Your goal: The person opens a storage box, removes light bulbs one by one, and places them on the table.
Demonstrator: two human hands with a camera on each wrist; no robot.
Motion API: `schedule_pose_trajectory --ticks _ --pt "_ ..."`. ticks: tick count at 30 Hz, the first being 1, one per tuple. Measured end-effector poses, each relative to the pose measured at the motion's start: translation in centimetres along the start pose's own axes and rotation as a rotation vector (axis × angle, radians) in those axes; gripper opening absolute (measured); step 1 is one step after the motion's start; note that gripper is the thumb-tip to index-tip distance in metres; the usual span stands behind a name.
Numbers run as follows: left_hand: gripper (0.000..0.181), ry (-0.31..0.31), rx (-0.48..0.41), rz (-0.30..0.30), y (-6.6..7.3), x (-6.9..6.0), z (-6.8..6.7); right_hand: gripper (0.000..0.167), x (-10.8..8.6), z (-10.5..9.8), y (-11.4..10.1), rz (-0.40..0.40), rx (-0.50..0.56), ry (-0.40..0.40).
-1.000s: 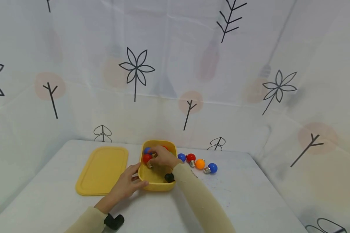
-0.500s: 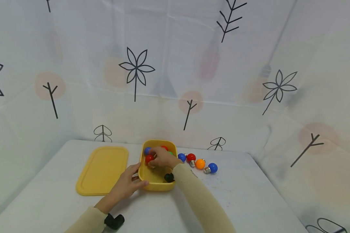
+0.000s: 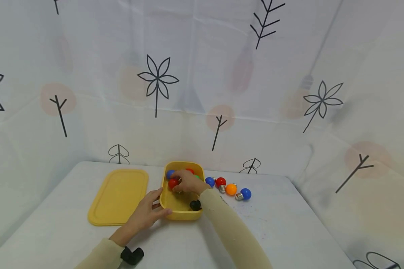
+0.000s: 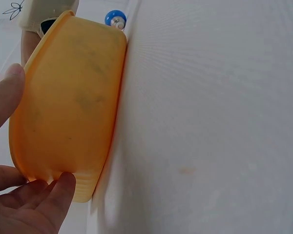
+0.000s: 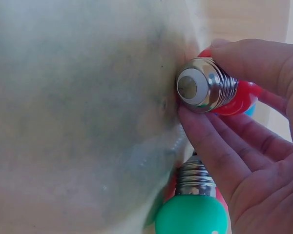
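In the head view my left hand [image 3: 146,213] holds the near left corner of the yellow bin [image 3: 181,216], thumb and fingers around its walls; the left wrist view shows the fingertips on the bin's outer wall [image 4: 71,112]. My right hand [image 3: 188,182] is inside the bin, by a red bulb [image 3: 173,183]. Seen from the right wrist, thumb and fingers pinch that red bulb [image 5: 239,100] at its metal base. A green bulb [image 5: 191,214] lies below the fingers. Also in the bin are a blue bulb [image 3: 170,174] and another red one [image 3: 190,170].
Right of the bin lie a blue bulb [image 3: 210,181], a red bulb [image 3: 220,182], an orange bulb [image 3: 231,189] and another blue bulb [image 3: 245,194]. A flat yellow lid [image 3: 119,196] lies left of the bin on the white table [image 3: 256,231]. A patterned cloth hangs behind.
The red bulb by my right hand has shifted slightly right inside the bin, and its metal base has turned toward the hand. My left hand has stayed on the bin.
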State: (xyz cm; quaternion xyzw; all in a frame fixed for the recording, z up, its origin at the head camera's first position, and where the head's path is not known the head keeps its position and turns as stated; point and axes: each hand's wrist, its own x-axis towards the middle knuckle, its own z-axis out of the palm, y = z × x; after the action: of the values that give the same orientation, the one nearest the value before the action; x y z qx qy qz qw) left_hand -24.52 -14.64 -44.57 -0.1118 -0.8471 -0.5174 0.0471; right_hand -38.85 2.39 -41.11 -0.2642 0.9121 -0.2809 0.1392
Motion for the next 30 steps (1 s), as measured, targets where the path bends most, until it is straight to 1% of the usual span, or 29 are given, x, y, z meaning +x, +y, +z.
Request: schedule_pose_trajectory --ticks 9,15,19,22,26,30 --pt "0.087 -0.007 0.0 -0.006 0.1 0.0 0.0 0.048 -0.2 0.0 -0.2 0.02 -0.007 0.004" --pt "0.086 -0.007 -0.002 0.0 0.2 0.0 0.0 0.047 -0.1 0.1 -0.4 0.003 0.02 0.005" --pt "0.086 -0.01 -0.005 0.007 0.3 0.0 0.1 0.045 0.1 0.0 -0.7 -0.032 -0.005 0.024" --pt "0.086 -0.002 -0.003 0.005 0.3 0.1 0.1 0.046 0.0 -0.4 -1.1 -0.028 -0.01 0.045" --pt "0.087 0.004 0.006 -0.001 0.2 0.1 0.1 0.047 -0.5 -1.1 -1.5 -0.018 0.028 0.068" --pt "0.088 0.004 -0.001 -0.005 0.1 0.1 0.1 0.043 -1.1 -1.8 -1.7 -0.044 0.054 0.107"
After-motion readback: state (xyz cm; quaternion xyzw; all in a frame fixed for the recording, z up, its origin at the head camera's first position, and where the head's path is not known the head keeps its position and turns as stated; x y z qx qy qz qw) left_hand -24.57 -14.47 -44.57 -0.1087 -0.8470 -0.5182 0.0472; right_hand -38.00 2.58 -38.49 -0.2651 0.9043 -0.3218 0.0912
